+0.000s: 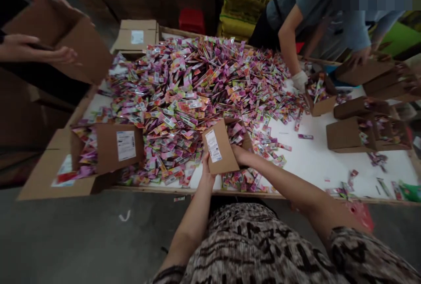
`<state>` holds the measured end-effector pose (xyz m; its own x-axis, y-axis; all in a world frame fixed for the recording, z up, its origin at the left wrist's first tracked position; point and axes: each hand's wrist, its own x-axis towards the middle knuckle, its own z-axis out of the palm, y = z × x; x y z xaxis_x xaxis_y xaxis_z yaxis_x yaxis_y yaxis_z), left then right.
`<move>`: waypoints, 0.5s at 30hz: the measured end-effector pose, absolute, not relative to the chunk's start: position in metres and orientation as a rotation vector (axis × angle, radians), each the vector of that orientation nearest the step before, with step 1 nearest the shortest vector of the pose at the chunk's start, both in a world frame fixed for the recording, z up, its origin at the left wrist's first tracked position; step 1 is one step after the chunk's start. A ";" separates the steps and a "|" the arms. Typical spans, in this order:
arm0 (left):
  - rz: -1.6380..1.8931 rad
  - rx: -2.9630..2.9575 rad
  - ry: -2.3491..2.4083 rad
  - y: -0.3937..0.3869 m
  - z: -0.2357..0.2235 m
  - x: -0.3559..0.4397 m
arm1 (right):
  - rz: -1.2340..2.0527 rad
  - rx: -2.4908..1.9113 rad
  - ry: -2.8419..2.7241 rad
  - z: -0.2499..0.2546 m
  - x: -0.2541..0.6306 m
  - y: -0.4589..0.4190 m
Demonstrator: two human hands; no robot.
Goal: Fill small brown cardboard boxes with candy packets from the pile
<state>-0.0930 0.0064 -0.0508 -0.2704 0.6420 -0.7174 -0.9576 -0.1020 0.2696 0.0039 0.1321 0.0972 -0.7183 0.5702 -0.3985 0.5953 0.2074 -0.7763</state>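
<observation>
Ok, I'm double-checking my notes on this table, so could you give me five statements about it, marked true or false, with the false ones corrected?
1. The left hand holds the cardboard box. True.
2. That box has nothing stuck on it. False: it carries a white label.
3. The right hand is on a yellow sack. False: it is at the box's open side, partly hidden.
4. Packets lie heaped on the table. True.
5. A co-worker's gloved hand is at another box. True.
</observation>
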 end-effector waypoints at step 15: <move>1.635 -0.390 0.892 0.060 -0.053 -0.053 | -0.777 1.277 2.504 0.146 0.009 0.192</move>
